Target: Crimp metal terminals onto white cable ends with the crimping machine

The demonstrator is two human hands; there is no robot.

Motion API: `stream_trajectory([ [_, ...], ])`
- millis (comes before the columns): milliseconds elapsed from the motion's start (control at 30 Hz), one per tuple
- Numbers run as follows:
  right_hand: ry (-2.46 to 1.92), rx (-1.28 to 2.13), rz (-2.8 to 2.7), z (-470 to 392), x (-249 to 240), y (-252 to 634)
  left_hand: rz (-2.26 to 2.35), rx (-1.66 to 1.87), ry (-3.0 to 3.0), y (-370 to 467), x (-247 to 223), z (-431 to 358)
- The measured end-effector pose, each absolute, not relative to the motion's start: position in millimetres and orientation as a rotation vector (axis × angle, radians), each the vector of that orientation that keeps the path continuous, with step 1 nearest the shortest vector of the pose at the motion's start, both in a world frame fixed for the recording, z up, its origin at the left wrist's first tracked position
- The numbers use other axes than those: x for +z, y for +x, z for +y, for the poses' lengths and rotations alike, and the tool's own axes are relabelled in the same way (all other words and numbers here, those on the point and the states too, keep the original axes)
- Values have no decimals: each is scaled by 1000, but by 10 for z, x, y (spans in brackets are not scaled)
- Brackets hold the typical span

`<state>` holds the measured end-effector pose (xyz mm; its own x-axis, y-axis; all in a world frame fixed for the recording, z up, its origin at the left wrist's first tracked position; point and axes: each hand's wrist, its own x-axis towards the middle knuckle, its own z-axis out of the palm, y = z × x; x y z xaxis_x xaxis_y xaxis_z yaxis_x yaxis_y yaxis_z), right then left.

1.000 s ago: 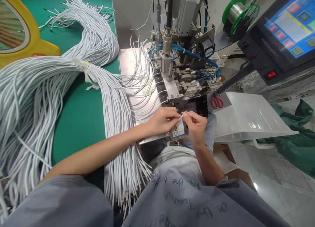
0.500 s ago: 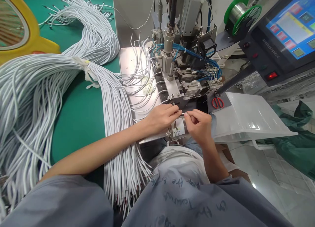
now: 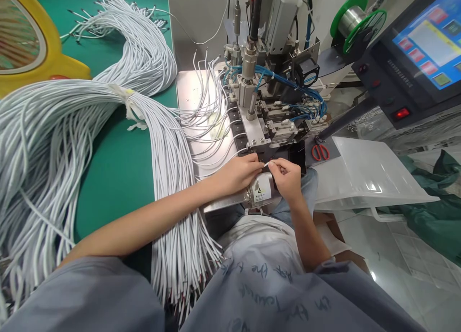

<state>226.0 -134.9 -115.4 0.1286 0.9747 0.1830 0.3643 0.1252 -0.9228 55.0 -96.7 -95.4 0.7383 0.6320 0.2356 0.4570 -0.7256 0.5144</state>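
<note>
From where I stand, both hands are busy with one white cable (image 3: pixel 267 164). It sits just in front of the machine (image 3: pixel 254 130), between the two hands. The left hand (image 3: pixel 242 172) has its fingers pinched together on one side of it. The right hand (image 3: pixel 289 179) has its fingers pinched on it too, near the tip.

Part of the job looks done: a row of cables crosses the metal plate (image 3: pixel 187 94), with their ends at the machine. The one in the hands is not in the row. Lots more hang loose in the tied bundle (image 3: pixel 169 173) on the green table (image 3: pixel 115 178), so I think much is left. I can't tell if the back bundle (image 3: pixel 147 58) is done or waiting.

Now I count. Two hands, one cable held. Two big bundles, with far too many cables to count. The row by the machine is several, but they cross, so I can't give a sure number. One machine, one screen (image 3: pixel 432 41), one green spool (image 3: pixel 351 19), one pair of red handles (image 3: pixel 320 152), and one yellow thing (image 3: pixel 70 67) at the table's far left.
</note>
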Motion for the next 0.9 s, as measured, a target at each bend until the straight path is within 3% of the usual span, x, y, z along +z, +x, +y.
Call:
stream_trajectory([
  [133, -1433, 967, -1273, -1223, -1319, 2354, 1069, 167, 2696, 551, -939, -932],
  [267, -1404, 1112, -1227, -1121, -1387, 2350, 1120, 6, 2766, 562, -903, -932],
  [900, -1421, 1230, -1238, -1048, -1417, 2300, 951, 10, 2868, 511, -917, -913],
])
